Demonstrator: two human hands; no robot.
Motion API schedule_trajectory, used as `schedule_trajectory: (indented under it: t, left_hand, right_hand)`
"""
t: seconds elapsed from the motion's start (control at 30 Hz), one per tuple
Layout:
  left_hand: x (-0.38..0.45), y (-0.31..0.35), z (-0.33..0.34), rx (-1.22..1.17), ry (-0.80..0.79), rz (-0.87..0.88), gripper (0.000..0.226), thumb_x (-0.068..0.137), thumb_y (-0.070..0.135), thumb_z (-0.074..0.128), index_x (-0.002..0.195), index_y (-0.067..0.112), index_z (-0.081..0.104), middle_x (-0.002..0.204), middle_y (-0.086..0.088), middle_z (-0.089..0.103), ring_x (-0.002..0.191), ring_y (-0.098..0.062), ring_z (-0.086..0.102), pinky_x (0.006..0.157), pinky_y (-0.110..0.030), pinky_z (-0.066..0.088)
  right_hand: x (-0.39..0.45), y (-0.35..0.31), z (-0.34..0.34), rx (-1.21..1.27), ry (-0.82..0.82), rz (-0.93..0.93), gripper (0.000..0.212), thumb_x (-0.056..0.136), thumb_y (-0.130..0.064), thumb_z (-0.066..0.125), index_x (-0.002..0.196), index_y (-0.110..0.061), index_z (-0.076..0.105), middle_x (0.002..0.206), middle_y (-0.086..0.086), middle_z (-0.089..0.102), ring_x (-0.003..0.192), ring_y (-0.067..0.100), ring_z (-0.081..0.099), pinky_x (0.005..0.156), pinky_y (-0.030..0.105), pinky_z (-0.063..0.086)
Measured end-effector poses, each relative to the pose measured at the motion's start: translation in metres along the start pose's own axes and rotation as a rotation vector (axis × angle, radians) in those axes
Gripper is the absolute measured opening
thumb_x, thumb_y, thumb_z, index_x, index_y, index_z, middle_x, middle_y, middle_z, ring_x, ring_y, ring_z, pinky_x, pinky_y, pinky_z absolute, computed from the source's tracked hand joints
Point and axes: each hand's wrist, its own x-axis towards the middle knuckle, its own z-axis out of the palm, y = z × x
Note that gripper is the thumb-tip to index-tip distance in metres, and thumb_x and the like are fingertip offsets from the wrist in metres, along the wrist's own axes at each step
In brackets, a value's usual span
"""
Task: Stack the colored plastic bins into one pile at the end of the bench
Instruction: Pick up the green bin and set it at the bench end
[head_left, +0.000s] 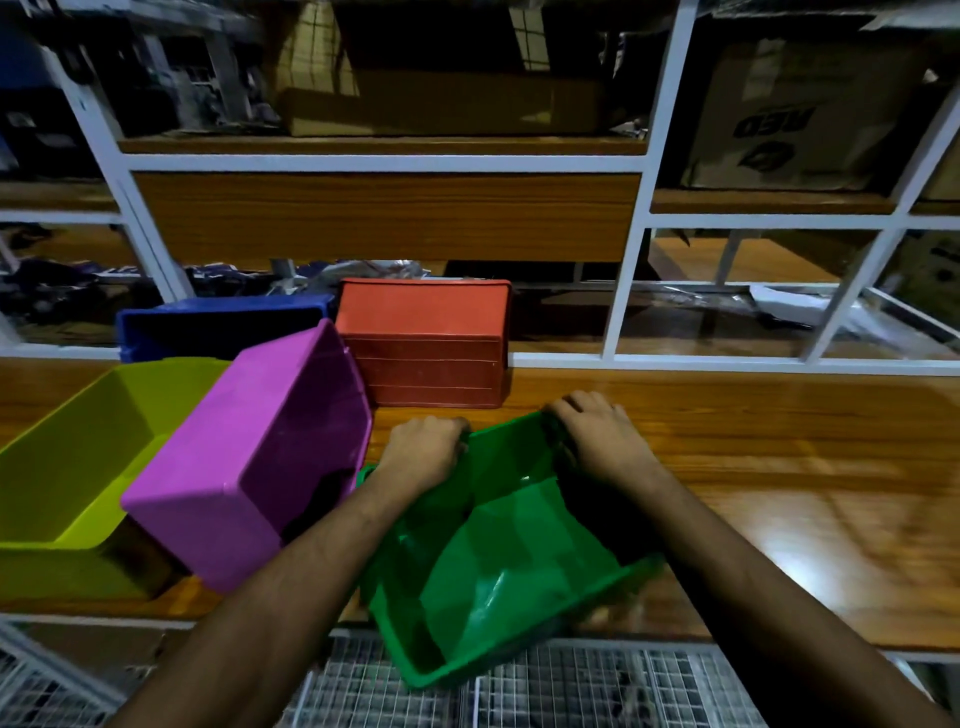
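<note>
Both my hands hold a green bin (498, 561) by its far rim, tilted toward me over the bench's near edge. My left hand (423, 449) grips the rim's left part and my right hand (597, 428) grips its right part. To the left a purple bin (249, 457) lies tipped, leaning on a yellow-green bin (67, 457) that stands upright. Behind them sits a blue bin (218, 325). A red bin (431, 343) rests upside down at the back of the wooden bench (753, 441).
White-framed shelving (631, 249) with a wooden panel rises behind the bench and holds cardboard boxes (800, 114). A wire mesh rack (571, 691) lies below the bench's front edge. The bench surface stretches bare to the right.
</note>
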Motion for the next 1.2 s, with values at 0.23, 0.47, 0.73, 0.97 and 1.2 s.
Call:
schedule_trajectory:
  t: [0.23, 0.47, 0.73, 0.97, 1.2]
  left_hand:
    - [-0.003, -0.022, 0.004, -0.24, -0.034, -0.338, 0.03, 0.09, 0.023, 0.053, 0.119, 0.019, 0.061, 0.118, -0.016, 0.064, 0.108, -0.035, 0.061, 0.084, -0.04, 0.05]
    - [-0.01, -0.024, 0.001, -0.396, -0.052, -0.602, 0.034, 0.084, 0.029, 0.056, 0.111, 0.012, 0.065, 0.117, -0.02, 0.063, 0.107, -0.04, 0.06, 0.085, -0.04, 0.051]
    - [-0.015, -0.029, -0.004, -1.199, -0.148, -0.719, 0.034, 0.077, 0.019, 0.056, 0.107, 0.003, 0.059, 0.088, -0.011, 0.065, 0.078, -0.027, 0.064, 0.068, -0.041, 0.054]
    - [-0.009, -0.019, -0.008, -1.51, -0.318, -0.6, 0.036, 0.084, 0.0, 0.043, 0.11, 0.013, 0.065, 0.101, -0.01, 0.06, 0.083, -0.02, 0.058, 0.055, -0.029, 0.056]
    - [0.016, 0.048, -0.019, -1.506, -0.466, -0.349, 0.031, 0.087, -0.002, 0.04, 0.103, 0.019, 0.057, 0.079, -0.003, 0.055, 0.062, -0.014, 0.046, 0.047, -0.024, 0.051]
  right_hand:
    - [-0.018, 0.003, 0.014, 0.041, -0.028, 0.221, 0.054, 0.091, -0.036, 0.055, 0.14, -0.02, 0.041, 0.14, 0.009, 0.04, 0.131, 0.028, 0.035, 0.108, 0.047, 0.033]
    - [-0.018, 0.001, 0.018, 0.491, -0.012, 0.422, 0.058, 0.092, -0.026, 0.06, 0.141, -0.011, 0.035, 0.134, 0.015, 0.046, 0.117, 0.031, 0.053, 0.093, 0.037, 0.048]
    - [-0.017, 0.012, 0.026, 1.064, -0.122, 0.629, 0.031, 0.095, -0.015, 0.059, 0.123, -0.003, 0.058, 0.116, 0.015, 0.068, 0.096, 0.027, 0.068, 0.08, 0.038, 0.057]
    - [-0.046, 0.027, 0.003, 1.272, -0.047, 0.718, 0.011, 0.092, -0.005, 0.06, 0.103, -0.006, 0.063, 0.112, 0.021, 0.068, 0.098, 0.034, 0.067, 0.09, 0.047, 0.056]
    - [-0.11, 0.061, -0.031, 1.436, 0.135, 0.893, 0.018, 0.096, -0.005, 0.054, 0.112, -0.012, 0.057, 0.092, 0.006, 0.066, 0.077, 0.016, 0.063, 0.046, 0.02, 0.048]
